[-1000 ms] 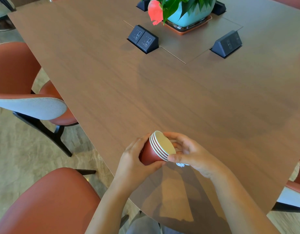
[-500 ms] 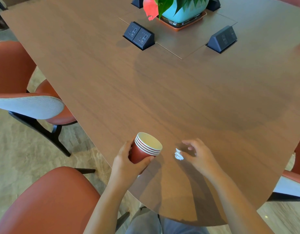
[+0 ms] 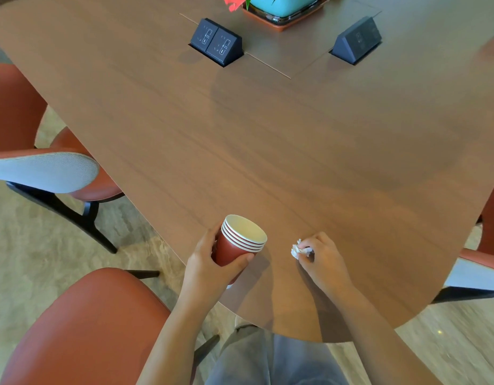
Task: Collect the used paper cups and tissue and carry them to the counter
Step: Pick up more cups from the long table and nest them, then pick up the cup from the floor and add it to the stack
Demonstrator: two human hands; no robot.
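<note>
A stack of several nested red paper cups [image 3: 238, 243] with white rims tilts to the right near the table's front edge. My left hand [image 3: 209, 269] grips the stack round its red wall. A small crumpled white tissue [image 3: 297, 250] sits to the right of the cups on the table. My right hand [image 3: 322, 258] pinches the tissue with curled fingers. The two hands are a short gap apart.
The brown wooden table [image 3: 268, 151] carries two black socket boxes [image 3: 216, 41] [image 3: 357, 40] and a teal plant pot [image 3: 284, 6] on an orange tray at the back. Red chairs stand at left [image 3: 23, 151], front left [image 3: 84, 329] and right [image 3: 487, 245].
My hands came apart: the left one kept the cup stack and moved left, the right one went to the tissue on the table and closed its fingers on it.
</note>
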